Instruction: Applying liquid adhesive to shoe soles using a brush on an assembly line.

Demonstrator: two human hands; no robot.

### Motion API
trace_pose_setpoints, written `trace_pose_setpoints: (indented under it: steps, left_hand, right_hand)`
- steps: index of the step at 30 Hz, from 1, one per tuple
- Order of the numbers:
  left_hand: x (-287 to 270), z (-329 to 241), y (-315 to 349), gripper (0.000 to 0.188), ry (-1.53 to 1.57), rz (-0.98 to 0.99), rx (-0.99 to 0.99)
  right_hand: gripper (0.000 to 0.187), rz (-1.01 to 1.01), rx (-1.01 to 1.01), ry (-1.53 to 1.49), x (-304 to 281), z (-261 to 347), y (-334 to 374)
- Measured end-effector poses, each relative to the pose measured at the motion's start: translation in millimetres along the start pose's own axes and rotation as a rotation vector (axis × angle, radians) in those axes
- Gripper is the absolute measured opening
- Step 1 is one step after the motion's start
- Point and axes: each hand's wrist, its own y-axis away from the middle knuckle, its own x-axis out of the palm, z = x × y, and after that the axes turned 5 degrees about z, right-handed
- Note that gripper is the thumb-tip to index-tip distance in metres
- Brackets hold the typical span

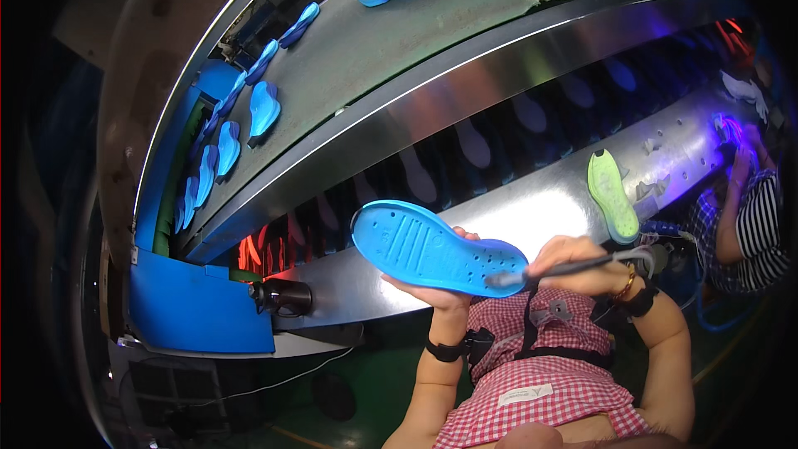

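A blue shoe sole [416,241] lies across my left hand [439,293], which grips it from below, fingers showing past its far edge. Its inner face, with ridges and small holes, is turned up. My right hand [578,259] is closed round a brush [504,278] with a dark handle, and a grey tube loops behind that hand. The brush's pale bristles rest on the right end of the blue sole. Just beyond my right hand, a yellow-green shoe sole [612,195] lies on the metal ledge.
A curved metal ledge [378,291] runs in front of me. Above it, a green conveyor belt [349,66] carries several blue soles [264,110]. A dark cylindrical container [287,296] stands at the ledge's left end. At the right, another person [752,229] in striped sleeves works under purple light.
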Motion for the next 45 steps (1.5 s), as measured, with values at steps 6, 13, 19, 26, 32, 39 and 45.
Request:
trace_pose_setpoints:
  steps: [6,13,19,26,32,39,45]
  left_hand:
    - [14.6,-7.1,-3.2,0.100,0.116,0.259,-0.068]
    - [13.7,17.1,27.6,0.079,-0.061,0.218,-0.331]
    - [-22.5,5.6,11.7,0.071,-0.085,0.428,-0.637]
    - [-7.4,-1.8,6.4,0.062,-0.224,0.337,-0.979]
    - [-8.0,-5.0,3.2,0.063,-0.348,0.509,-1.077]
    - [-17.4,-14.2,9.7,0.066,-0.252,0.274,-1.087]
    - [-15.8,-31.1,11.7,0.067,-0.349,0.240,-1.028]
  right_hand:
    - [0.021,-0.003,0.088,-0.333,-2.2,-12.7,-0.4]
    - [0.020,-0.053,0.285,-0.586,10.6,4.2,-2.3]
    - [0.026,0.368,0.209,-0.257,-12.8,21.3,-3.2]
    - [0.023,0.536,0.033,0.002,-27.6,17.3,-8.1]
    - [0.023,0.580,-0.012,0.066,-42.3,20.6,-4.5]
    - [0.025,0.405,-0.053,0.108,-52.2,14.7,2.8]
    - [0.023,0.447,-0.120,-0.057,-55.1,2.4,9.2]
